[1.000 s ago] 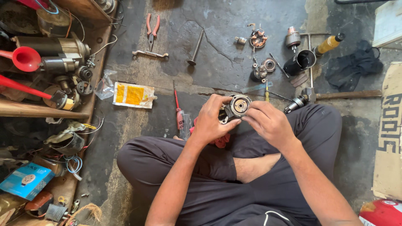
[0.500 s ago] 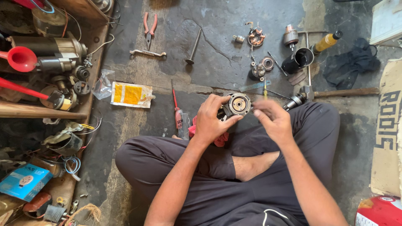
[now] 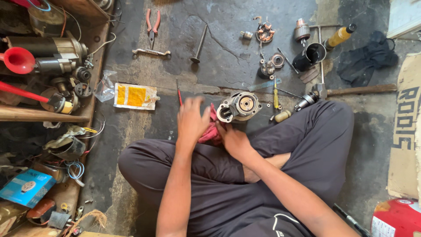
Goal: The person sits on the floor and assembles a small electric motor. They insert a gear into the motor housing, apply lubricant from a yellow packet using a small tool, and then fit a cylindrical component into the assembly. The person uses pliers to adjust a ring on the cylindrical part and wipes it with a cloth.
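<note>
A metal motor part (image 3: 239,106) is held from below by the right hand (image 3: 232,138) – fingers curled under it. The left hand (image 3: 191,119) is lifted over a red rag (image 3: 210,131) – fingers spread.

1. Both forearms are bare, no sleeves reaching them.
2. Left hand (image 3: 191,119) and right hand (image 3: 234,139) wear no gloves or rings.
3. Dark grey trousers (image 3: 315,145) cover the legs.
4. A small white mark sits on the trousers' lower edge.

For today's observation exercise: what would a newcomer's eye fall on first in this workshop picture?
Probably the round grey metal motor housing at centre, on the floor before the seated person, with the right hand touching it and the left hand by a red rag. Next, the bright red plastic funnel at far left.
</note>
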